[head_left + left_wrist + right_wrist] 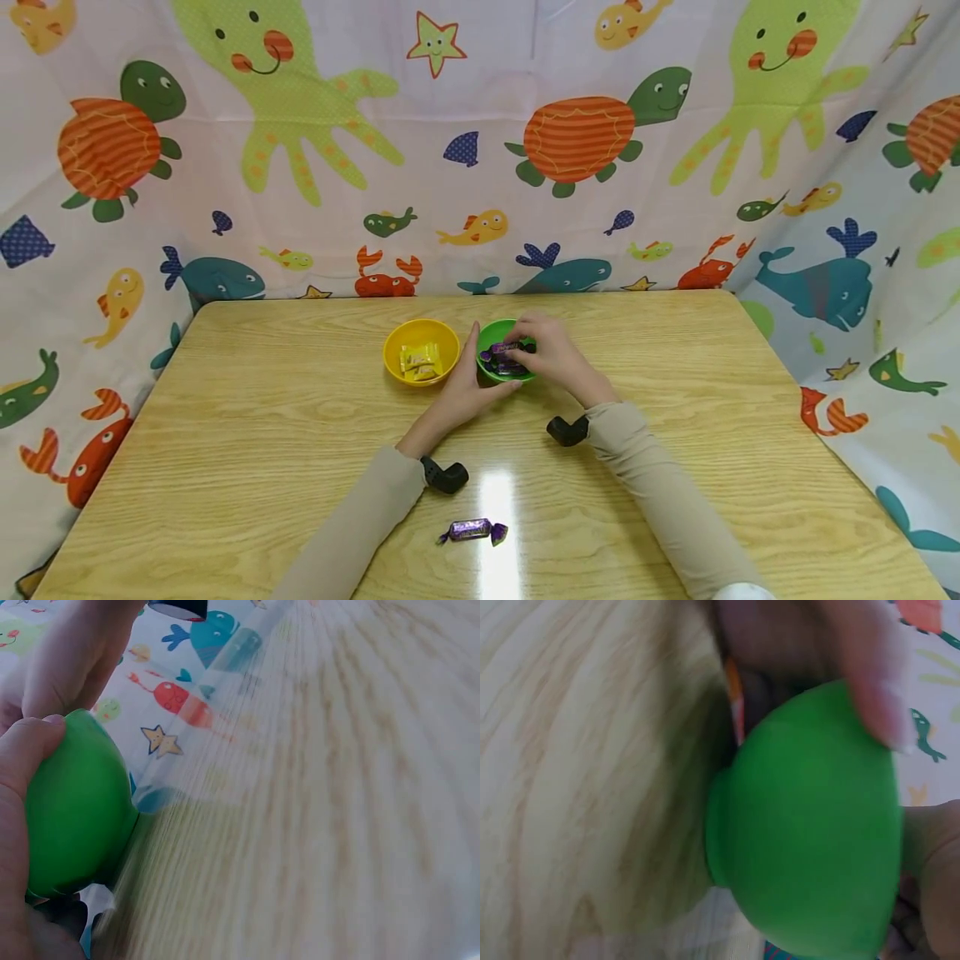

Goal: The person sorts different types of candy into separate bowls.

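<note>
A green bowl [486, 336] stands on the table with several purple-wrapped candies [510, 367] in it. My left hand [463, 392] holds this bowl from the left and near side, the thumb at its rim in the left wrist view. From the right, my right hand [551, 350] reaches into the bowl and pinches a purple-wrapped candy [504, 347] between thumb and fingers. In the right wrist view the bowl's green wall [817, 825] hides the candies, and the right fingertips are mostly out of sight behind it.
A yellow bowl [392, 367] holding several yellow-wrapped candies [420, 360] is just left of my left hand. One purple-wrapped candy [471, 530] lies on the wooden table [262, 433] near its front, between my forearms. A printed sea-animal curtain [480, 83] hangs behind the table.
</note>
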Demonstrator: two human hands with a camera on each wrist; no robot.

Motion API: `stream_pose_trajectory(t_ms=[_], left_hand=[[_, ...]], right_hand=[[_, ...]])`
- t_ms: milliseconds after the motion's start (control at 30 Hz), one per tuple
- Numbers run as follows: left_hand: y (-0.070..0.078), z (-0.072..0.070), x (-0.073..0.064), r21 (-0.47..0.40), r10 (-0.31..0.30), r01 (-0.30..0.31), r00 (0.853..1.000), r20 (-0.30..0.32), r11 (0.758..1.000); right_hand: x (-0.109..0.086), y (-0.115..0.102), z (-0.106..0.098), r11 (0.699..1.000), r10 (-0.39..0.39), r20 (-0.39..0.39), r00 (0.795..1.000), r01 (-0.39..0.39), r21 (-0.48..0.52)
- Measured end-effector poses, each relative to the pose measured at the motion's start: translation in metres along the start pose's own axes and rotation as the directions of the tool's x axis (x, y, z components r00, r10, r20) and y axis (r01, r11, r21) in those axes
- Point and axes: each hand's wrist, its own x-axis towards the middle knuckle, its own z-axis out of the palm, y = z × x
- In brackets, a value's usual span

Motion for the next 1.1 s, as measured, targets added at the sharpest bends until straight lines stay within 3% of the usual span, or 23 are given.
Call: stream_pose_trajectory(t_ms=[267,567,867,1100], left_hand=[[-0.004,0.002,0.002,-0.009,0.018,-0.018,1.000,-0.001,1.000],[-0.003,0.001,0.002,-0.003,0.014,-0.014,1.000,-0.002,1.000],[-0.002,0.002,0.003,-0.008,0.022,-0.022,1.000,-0.003,1.000],[-0.001,0.000,0.002,-0.005,0.022,-0.022,1.000,0.007,1.000]], right_hand=[[0.002,-0.003,0.003,0.987,0.018,0.109,0.994,0.001,-0.163],[0.004,-0.005,0.002,0.980,0.044,0.150,0.988,-0.013,-0.197],[0.003,-0.017,-0.008,0.988,0.036,0.134,0.990,-0.015,-0.155],[-0.004,-0.039,-0.023,0.999,-0.025,0.081,0.996,0.024,0.021]])
